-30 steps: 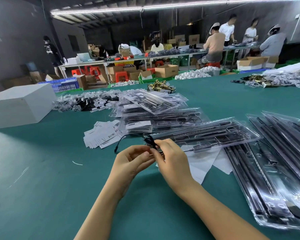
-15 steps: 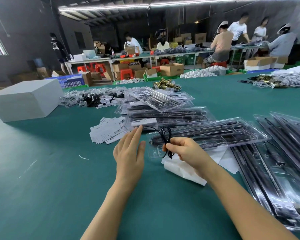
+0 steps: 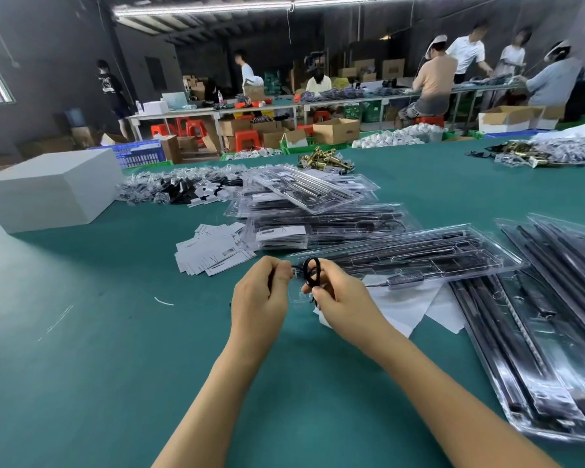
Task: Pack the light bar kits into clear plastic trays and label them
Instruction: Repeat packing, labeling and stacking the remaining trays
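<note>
A thin black cable (image 3: 310,272) is coiled into a small loop between my hands. My right hand (image 3: 343,300) pinches the coil from below. My left hand (image 3: 262,295) is curled around the cable's free end just left of the loop. Directly behind them lies a clear plastic tray (image 3: 409,255) holding black light bars, resting on white paper sheets (image 3: 406,305). More packed trays (image 3: 318,228) are piled beyond it. A heap of white label cards (image 3: 213,253) sits to the left of that pile.
A long stack of filled trays (image 3: 551,319) runs along the right side of the green table (image 3: 98,349). A white box (image 3: 53,189) stands at the far left, bagged small parts (image 3: 179,190) and brass fittings (image 3: 325,160) further back. People work at benches behind.
My left hand, held flat and open half a second ago, has come back to the cable and closed on its end. The right hand kept the coil and stayed in place.
</note>
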A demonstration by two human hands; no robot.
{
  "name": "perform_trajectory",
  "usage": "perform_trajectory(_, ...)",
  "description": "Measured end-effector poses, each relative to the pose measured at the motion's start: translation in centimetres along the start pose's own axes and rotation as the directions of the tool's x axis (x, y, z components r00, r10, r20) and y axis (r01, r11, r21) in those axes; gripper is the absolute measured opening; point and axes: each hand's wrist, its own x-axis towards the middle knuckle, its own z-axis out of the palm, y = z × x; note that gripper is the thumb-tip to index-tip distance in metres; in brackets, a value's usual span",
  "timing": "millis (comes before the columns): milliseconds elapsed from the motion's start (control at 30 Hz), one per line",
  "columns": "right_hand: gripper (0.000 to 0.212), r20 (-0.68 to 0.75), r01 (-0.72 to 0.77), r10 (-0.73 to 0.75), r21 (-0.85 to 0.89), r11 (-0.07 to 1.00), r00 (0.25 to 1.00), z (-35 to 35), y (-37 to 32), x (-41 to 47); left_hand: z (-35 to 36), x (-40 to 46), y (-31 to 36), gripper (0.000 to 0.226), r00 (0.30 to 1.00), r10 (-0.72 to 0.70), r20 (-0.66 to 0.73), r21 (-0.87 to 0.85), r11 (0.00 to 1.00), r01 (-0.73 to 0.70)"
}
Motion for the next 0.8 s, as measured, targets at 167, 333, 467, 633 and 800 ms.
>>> perform_trajectory(167,0.009,0.054,0.083,-0.077,-0.120,0.989,0.996,0.3,0.0,0.0,-0.3,0.2,0.8,0.027,0.979,-0.171,0.108,-0.279,0.940,0.195)
perform_trajectory(333,0.022,-0.013,0.116,-0.121,-0.220,0.969,0.993,-0.2,0.1,0.3,-0.2,0.1,1.0,0.028,0.955,-0.227,0.193,-0.431,0.854,0.290)
perform_trajectory(467,0.021,-0.035,0.111,-0.120,-0.192,0.975,0.992,-0.3,0.0,0.2,-0.2,0.0,0.9,0.014,0.943,-0.240,0.232,-0.500,0.802,0.327)
perform_trajectory(633,0.024,-0.057,0.053,-0.058,-0.091,0.994,0.997,-0.7,-0.2,-0.1,0.2,-0.4,1.2,0.021,0.926,-0.269,0.265,-0.532,0.760,0.373)
perform_trajectory(800,0.004,-0.065,0.005,-0.004,0.018,1.000,0.998,-0.9,-0.2,0.1,0.7,-0.9,1.6,0.018,0.935,-0.265,0.237,-0.509,0.785,0.352)
